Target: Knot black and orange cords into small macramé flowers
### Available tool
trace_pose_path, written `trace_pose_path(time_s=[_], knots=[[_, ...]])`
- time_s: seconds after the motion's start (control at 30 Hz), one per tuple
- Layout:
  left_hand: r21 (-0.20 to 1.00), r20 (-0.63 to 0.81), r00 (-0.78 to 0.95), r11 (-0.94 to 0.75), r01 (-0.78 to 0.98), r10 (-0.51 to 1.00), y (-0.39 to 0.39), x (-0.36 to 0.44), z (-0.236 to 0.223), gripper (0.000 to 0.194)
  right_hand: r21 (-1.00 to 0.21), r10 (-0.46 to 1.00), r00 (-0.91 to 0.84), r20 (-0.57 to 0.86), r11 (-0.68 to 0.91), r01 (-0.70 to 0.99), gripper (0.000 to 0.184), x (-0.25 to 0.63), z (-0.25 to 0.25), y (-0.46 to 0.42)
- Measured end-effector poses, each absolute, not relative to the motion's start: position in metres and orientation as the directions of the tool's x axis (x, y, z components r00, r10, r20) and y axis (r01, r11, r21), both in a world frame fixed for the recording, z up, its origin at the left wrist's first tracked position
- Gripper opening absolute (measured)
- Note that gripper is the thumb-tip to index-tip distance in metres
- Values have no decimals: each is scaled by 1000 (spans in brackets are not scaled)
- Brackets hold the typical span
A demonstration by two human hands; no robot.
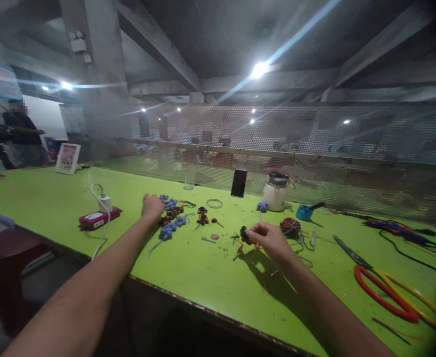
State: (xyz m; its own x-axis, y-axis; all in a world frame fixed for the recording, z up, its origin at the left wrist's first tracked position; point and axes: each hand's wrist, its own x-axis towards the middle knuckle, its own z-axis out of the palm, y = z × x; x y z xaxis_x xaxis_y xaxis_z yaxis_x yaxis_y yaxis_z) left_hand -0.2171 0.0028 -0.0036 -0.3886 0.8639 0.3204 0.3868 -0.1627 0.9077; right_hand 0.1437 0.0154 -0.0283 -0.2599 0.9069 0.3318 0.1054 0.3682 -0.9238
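Observation:
My left hand reaches out over the green table and rests closed at the near edge of a pile of blue and orange-black knotted cord pieces. What its fingers hold, if anything, is hidden. My right hand hovers just above the table and pinches a small dark knotted cord piece at its fingertips. Loose cord scraps lie under and beside that hand. A ball of dark orange cord sits just behind it.
Large scissors with red and yellow handles lie at the right. A white jar, a phone standing upright, a blue cup and a perforated metal screen line the back. A pink power bank with charger lies left. A person stands far left.

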Motion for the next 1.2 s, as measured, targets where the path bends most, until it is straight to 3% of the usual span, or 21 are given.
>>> trace_pose_path(time_s=[0.17, 0.33, 0.47, 0.7, 0.97, 1.13, 1.2], knots=[[802, 501, -486, -174, 572, 716, 23, -170, 25, 35, -921, 903, -273, 331, 372, 112, 24, 143, -28, 15], [704, 608, -329, -298, 645, 723, 30, -102, 49, 25, -922, 903, -278, 328, 370, 113, 27, 144, -22, 13], [675, 608, -161, -400, 621, 777, 24, -45, 31, 27, -927, 902, -306, 306, 355, 120, 27, 146, -20, 13], [771, 467, 87, -454, 446, 880, 17, -6, -20, 22, -876, 888, -294, 353, 424, 229, 26, 145, -26, 15], [951, 253, 331, -297, 89, 909, 17, -11, -27, 39, -855, 897, -287, 337, 419, 304, 26, 148, -21, 15], [982, 189, 390, -169, -84, 901, 17, -18, -27, 23, -906, 907, -300, 296, 367, 213, 29, 154, -23, 21], [982, 173, 405, -123, -146, 898, 16, -19, -27, 27, -948, 924, -291, 246, 291, 124, 31, 157, -24, 24]])
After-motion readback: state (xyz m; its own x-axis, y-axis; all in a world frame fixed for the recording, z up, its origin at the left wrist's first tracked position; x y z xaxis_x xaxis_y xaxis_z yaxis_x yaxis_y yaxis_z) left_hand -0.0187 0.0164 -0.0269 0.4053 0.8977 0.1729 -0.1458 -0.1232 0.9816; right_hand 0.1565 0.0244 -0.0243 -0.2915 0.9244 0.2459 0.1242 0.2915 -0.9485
